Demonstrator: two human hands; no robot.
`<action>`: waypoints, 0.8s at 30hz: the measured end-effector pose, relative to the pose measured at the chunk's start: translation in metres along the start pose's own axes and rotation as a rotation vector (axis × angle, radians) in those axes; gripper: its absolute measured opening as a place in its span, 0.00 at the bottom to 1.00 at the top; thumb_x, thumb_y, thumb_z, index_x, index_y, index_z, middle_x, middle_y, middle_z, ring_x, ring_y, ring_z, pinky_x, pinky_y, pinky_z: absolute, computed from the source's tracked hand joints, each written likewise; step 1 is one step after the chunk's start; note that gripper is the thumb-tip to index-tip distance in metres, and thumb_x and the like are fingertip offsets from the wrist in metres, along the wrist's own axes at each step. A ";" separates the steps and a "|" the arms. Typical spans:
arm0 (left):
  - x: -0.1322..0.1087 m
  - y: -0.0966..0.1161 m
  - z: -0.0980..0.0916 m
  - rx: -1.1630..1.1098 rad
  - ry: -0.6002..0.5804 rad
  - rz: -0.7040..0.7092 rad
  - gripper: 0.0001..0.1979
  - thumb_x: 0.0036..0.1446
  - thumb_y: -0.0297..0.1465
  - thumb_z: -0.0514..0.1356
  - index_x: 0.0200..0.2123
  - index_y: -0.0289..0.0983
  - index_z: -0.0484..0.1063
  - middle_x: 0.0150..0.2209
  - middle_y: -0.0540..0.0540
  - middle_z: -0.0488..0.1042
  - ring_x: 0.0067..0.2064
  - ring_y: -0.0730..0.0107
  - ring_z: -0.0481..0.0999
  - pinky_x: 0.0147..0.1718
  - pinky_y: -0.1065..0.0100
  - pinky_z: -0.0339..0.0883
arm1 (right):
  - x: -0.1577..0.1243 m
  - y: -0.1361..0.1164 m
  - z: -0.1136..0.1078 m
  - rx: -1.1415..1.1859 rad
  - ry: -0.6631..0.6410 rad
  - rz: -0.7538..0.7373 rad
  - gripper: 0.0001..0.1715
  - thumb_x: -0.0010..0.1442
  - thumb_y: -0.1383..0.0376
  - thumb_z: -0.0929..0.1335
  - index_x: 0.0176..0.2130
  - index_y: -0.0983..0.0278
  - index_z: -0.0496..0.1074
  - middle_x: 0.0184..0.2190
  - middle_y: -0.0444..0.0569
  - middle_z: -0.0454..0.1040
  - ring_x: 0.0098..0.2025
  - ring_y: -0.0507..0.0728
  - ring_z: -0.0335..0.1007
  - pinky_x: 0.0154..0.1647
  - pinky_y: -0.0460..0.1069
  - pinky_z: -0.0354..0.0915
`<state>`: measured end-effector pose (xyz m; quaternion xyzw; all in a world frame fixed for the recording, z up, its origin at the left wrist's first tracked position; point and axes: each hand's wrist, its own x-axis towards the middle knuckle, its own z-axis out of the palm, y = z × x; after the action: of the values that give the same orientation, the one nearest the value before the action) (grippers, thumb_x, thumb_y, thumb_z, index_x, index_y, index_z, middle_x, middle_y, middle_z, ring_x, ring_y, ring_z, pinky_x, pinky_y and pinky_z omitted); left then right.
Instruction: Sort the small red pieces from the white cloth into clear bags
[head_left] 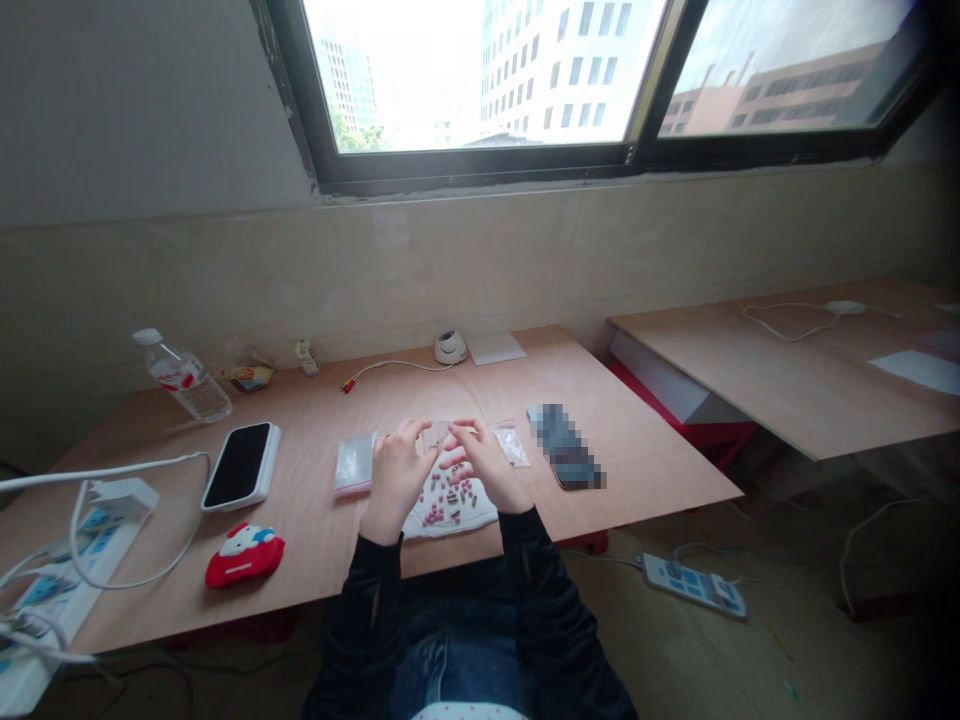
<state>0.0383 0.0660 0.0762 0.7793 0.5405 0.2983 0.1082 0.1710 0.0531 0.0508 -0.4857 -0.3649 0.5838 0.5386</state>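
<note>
My left hand (pixel 399 465) and my right hand (pixel 484 462) are raised close together over a white cloth (pixel 472 522). Both have bent fingers, with thumb and fingertips drawn toward each other as in a pinch; anything between them is too small to make out. Scattered over the cloth are several pink beads (pixel 433 513) and small darker metallic pieces (pixel 454 500). Beside my left hand lies a clear zip bag (pixel 354 463) with a pink edge. Another clear bag (pixel 513 445) with pale contents lies just past my right hand.
Right of the cloth lies a dark phone (pixel 566 447). To the left are a white-cased device (pixel 241 467), a red pouch (pixel 245 556), a power strip (pixel 82 560) with cables and a water bottle (pixel 184 376). A white dome camera (pixel 450 347) stands at the back.
</note>
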 end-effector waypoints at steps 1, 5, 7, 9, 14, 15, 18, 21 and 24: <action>0.000 -0.001 0.000 -0.013 0.007 0.003 0.14 0.51 0.28 0.60 0.43 0.36 0.72 0.45 0.42 0.75 0.47 0.59 0.74 0.47 0.62 0.64 | 0.001 0.001 0.000 0.078 0.028 0.040 0.21 0.53 0.54 0.67 0.44 0.61 0.60 0.30 0.44 0.68 0.24 0.53 0.71 0.16 0.45 0.65; 0.000 -0.001 0.003 -0.112 0.005 0.025 0.15 0.52 0.28 0.59 0.44 0.38 0.72 0.48 0.44 0.75 0.51 0.60 0.72 0.52 0.62 0.63 | 0.007 0.006 -0.003 0.349 -0.112 0.187 0.21 0.54 0.55 0.68 0.44 0.61 0.61 0.31 0.45 0.69 0.29 0.55 0.74 0.27 0.51 0.71; -0.001 0.000 0.004 -0.176 -0.021 0.027 0.16 0.52 0.28 0.59 0.46 0.38 0.72 0.49 0.44 0.75 0.51 0.61 0.72 0.52 0.62 0.62 | 0.010 0.008 -0.005 0.503 -0.211 0.254 0.15 0.56 0.56 0.67 0.39 0.63 0.63 0.31 0.47 0.71 0.33 0.55 0.74 0.33 0.51 0.71; -0.001 0.001 0.004 -0.224 -0.061 0.026 0.16 0.52 0.27 0.58 0.46 0.39 0.73 0.49 0.44 0.75 0.51 0.61 0.72 0.52 0.63 0.63 | 0.012 0.009 -0.006 0.631 -0.232 0.309 0.11 0.58 0.59 0.65 0.33 0.64 0.63 0.31 0.49 0.72 0.36 0.55 0.74 0.37 0.50 0.71; -0.002 0.004 -0.003 -0.244 -0.134 0.059 0.10 0.53 0.28 0.56 0.37 0.39 0.75 0.43 0.46 0.77 0.47 0.62 0.74 0.50 0.65 0.63 | 0.017 0.012 -0.012 0.760 -0.148 0.331 0.06 0.55 0.67 0.67 0.33 0.64 0.63 0.36 0.52 0.71 0.40 0.55 0.73 0.37 0.48 0.71; -0.003 0.004 -0.004 -0.238 -0.140 0.061 0.08 0.53 0.28 0.56 0.35 0.39 0.74 0.41 0.46 0.77 0.46 0.63 0.74 0.49 0.65 0.63 | 0.018 0.014 -0.014 0.748 -0.124 0.320 0.07 0.54 0.68 0.67 0.34 0.64 0.64 0.37 0.51 0.71 0.40 0.55 0.73 0.37 0.49 0.71; -0.003 0.002 -0.004 -0.244 -0.190 0.064 0.09 0.51 0.29 0.57 0.38 0.39 0.71 0.41 0.46 0.76 0.45 0.63 0.74 0.47 0.65 0.64 | 0.021 0.019 -0.018 0.686 -0.023 0.278 0.09 0.52 0.68 0.69 0.35 0.64 0.65 0.37 0.51 0.69 0.40 0.56 0.73 0.36 0.49 0.72; -0.005 -0.001 0.000 -0.298 -0.267 0.064 0.18 0.48 0.28 0.59 0.45 0.38 0.66 0.46 0.43 0.73 0.48 0.62 0.72 0.47 0.63 0.64 | 0.024 0.024 -0.021 0.615 0.060 0.222 0.11 0.49 0.68 0.71 0.33 0.64 0.64 0.36 0.50 0.69 0.38 0.55 0.73 0.35 0.50 0.72; -0.006 -0.005 0.007 -0.332 -0.319 0.045 0.21 0.47 0.27 0.60 0.46 0.38 0.64 0.48 0.43 0.71 0.49 0.61 0.71 0.49 0.62 0.63 | 0.025 0.027 -0.023 0.567 0.105 0.173 0.15 0.47 0.68 0.72 0.33 0.62 0.63 0.35 0.49 0.71 0.36 0.55 0.73 0.34 0.50 0.72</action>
<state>0.0368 0.0639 0.0665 0.7999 0.4425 0.2586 0.3123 0.1867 0.0716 0.0145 -0.3748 -0.1165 0.6802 0.6191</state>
